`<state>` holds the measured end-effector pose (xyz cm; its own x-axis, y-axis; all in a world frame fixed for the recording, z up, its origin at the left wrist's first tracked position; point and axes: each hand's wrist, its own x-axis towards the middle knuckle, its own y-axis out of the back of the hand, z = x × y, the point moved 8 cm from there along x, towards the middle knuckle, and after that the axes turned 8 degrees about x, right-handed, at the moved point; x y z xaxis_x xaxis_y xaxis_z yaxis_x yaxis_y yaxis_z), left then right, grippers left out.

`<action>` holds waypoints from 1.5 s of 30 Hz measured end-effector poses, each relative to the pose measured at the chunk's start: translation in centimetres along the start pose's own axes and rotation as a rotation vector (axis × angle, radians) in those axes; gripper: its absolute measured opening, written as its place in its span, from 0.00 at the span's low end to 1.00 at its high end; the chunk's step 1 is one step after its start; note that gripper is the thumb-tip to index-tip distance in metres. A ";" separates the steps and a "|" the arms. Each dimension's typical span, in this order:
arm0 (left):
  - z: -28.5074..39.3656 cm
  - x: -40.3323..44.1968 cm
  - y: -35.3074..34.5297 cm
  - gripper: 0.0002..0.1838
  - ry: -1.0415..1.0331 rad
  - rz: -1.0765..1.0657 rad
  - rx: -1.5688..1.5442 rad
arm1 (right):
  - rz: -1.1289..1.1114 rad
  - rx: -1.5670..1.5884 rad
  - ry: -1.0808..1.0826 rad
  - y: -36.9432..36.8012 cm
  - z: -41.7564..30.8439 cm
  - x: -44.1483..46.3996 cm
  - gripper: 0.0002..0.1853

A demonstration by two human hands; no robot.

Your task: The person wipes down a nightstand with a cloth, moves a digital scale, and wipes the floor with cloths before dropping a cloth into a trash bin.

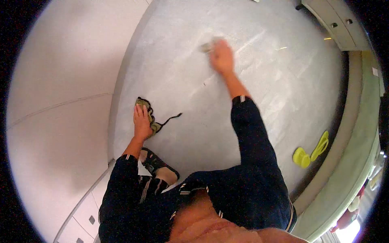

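Head view: lays the left hand (140, 121), open, on a green, black-edged piece (155, 128) on the floor (194, 137); grips, apparently, a blurred greyish thing (207, 47) with the right hand (222, 57), farther forward. Could trap the loose black cord (172, 118) under the sandal (153, 162) by stepping ahead, or slip by overreaching.

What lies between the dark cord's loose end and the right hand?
Head view: pale floor and one small dark speck between the cord and right hand.
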<state>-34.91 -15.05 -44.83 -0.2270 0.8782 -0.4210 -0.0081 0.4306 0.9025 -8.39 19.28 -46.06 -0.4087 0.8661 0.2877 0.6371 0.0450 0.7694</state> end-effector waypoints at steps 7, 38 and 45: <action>3.6 3.4 2.9 0.54 -0.104 0.032 0.028 | -0.480 0.705 0.137 0.2 -12.7 -17.4 0.17; 3.5 12.3 11.5 0.38 -0.192 0.154 -0.031 | -0.581 0.153 0.176 10.7 -7.2 -18.3 0.29; 5.5 19.7 20.2 0.25 -0.316 0.743 0.079 | -0.551 0.012 0.195 6.7 -12.3 -23.6 0.28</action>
<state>-34.19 12.07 -35.39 0.1401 0.9528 0.2693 0.1076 -0.2850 0.9525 -2.53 -6.96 -40.61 -0.7940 0.6057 -0.0528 0.3033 0.4699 0.8290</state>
